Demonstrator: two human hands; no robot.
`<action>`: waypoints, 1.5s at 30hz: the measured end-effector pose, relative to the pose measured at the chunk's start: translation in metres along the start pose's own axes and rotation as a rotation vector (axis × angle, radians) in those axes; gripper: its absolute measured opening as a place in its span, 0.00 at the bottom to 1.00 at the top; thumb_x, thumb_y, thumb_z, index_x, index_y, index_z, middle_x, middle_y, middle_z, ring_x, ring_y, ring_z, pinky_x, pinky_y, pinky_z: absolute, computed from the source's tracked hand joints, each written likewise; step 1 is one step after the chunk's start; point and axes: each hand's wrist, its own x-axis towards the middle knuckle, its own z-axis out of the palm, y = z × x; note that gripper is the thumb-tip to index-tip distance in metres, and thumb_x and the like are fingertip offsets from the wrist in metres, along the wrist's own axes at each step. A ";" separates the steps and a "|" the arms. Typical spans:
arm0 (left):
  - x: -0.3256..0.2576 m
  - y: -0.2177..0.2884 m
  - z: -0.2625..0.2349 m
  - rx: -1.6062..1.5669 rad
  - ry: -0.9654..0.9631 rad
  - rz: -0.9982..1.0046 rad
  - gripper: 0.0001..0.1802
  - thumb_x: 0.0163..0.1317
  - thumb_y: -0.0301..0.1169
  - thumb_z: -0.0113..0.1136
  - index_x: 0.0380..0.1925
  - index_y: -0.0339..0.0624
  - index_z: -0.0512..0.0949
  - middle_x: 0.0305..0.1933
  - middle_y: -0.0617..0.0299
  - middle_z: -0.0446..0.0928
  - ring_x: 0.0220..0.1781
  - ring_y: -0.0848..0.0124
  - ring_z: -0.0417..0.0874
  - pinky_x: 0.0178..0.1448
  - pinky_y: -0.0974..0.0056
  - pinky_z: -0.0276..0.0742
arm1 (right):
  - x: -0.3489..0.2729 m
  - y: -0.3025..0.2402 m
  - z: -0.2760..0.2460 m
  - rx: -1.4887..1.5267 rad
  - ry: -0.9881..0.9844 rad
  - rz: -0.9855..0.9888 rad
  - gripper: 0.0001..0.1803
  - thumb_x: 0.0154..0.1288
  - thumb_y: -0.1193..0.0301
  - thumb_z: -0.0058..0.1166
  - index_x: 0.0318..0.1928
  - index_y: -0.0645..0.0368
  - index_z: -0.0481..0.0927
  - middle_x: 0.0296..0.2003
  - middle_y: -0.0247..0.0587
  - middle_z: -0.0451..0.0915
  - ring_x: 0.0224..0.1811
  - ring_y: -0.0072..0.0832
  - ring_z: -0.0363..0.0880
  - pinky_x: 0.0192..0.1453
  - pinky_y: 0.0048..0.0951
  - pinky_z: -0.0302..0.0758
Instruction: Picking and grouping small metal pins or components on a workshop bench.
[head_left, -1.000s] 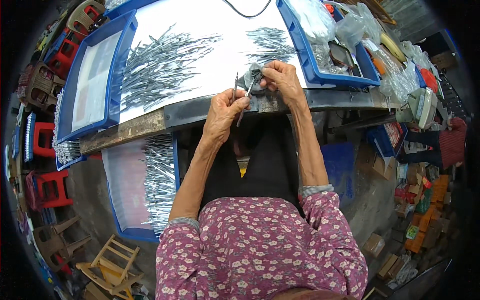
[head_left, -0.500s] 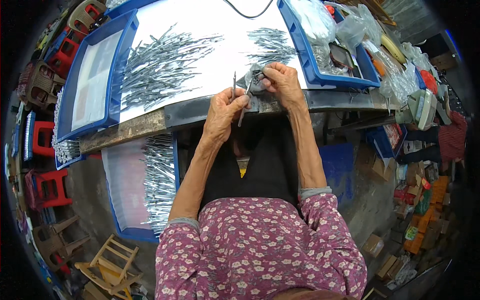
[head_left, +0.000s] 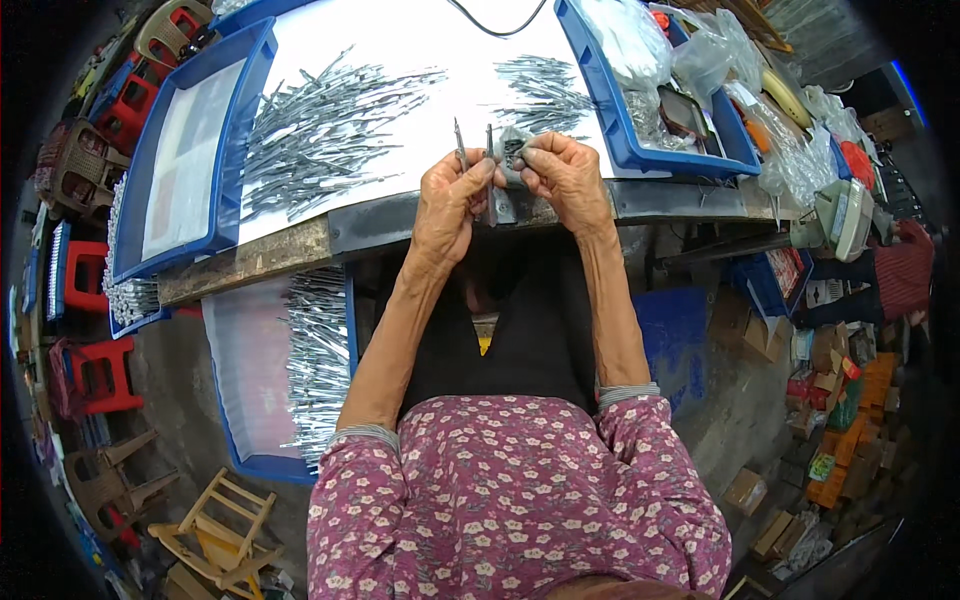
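My left hand [head_left: 448,203] is closed on slim grey metal pieces. One pointed piece [head_left: 459,138] sticks up past the fingers, and another thin piece [head_left: 490,150] stands upright by the thumb. Close beside it, my right hand [head_left: 570,180] pinches a crumpled grey cloth-like scrap [head_left: 514,140] with something small and dark in it, too small to name. Both hands are over the table's front edge. Beyond them on the white tabletop lie a large loose pile of slim grey metal pieces [head_left: 320,135] at left and a smaller pile [head_left: 545,88] at right.
A blue tray [head_left: 245,130] lined with white sheet stands at left. Another blue tray [head_left: 625,150] at right holds plastic bags. Below the table at left, a blue bin [head_left: 270,468] holds several metal strips. A wooden stool [head_left: 215,535] stands lower left; another person [head_left: 905,270] is at far right.
The metal pieces in my left hand have turned more upright, and the hand has shifted slightly left. My right hand has barely moved and keeps its pinch.
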 end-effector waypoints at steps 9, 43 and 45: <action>-0.003 -0.003 -0.004 0.009 -0.069 -0.029 0.08 0.56 0.30 0.57 0.33 0.37 0.71 0.24 0.64 0.75 0.19 0.84 0.65 0.23 0.80 0.57 | -0.010 -0.010 0.004 -0.356 -0.095 -0.068 0.06 0.61 0.72 0.48 0.32 0.63 0.74 0.20 0.30 0.72 0.20 0.11 0.66 0.21 0.11 0.60; -0.027 -0.008 -0.006 0.246 -0.090 -0.028 0.07 0.52 0.25 0.59 0.29 0.36 0.73 0.24 0.67 0.73 0.26 0.81 0.71 0.33 0.78 0.66 | -0.008 -0.005 0.016 0.169 -0.064 -0.088 0.06 0.62 0.74 0.47 0.35 0.66 0.71 0.28 0.38 0.74 0.21 0.13 0.65 0.19 0.10 0.58; -0.028 -0.006 -0.004 0.249 -0.088 -0.028 0.06 0.52 0.25 0.59 0.29 0.36 0.73 0.24 0.67 0.72 0.26 0.81 0.71 0.33 0.77 0.66 | -0.009 -0.004 0.015 0.165 -0.056 -0.079 0.06 0.62 0.74 0.47 0.35 0.66 0.71 0.28 0.38 0.74 0.21 0.13 0.65 0.19 0.10 0.58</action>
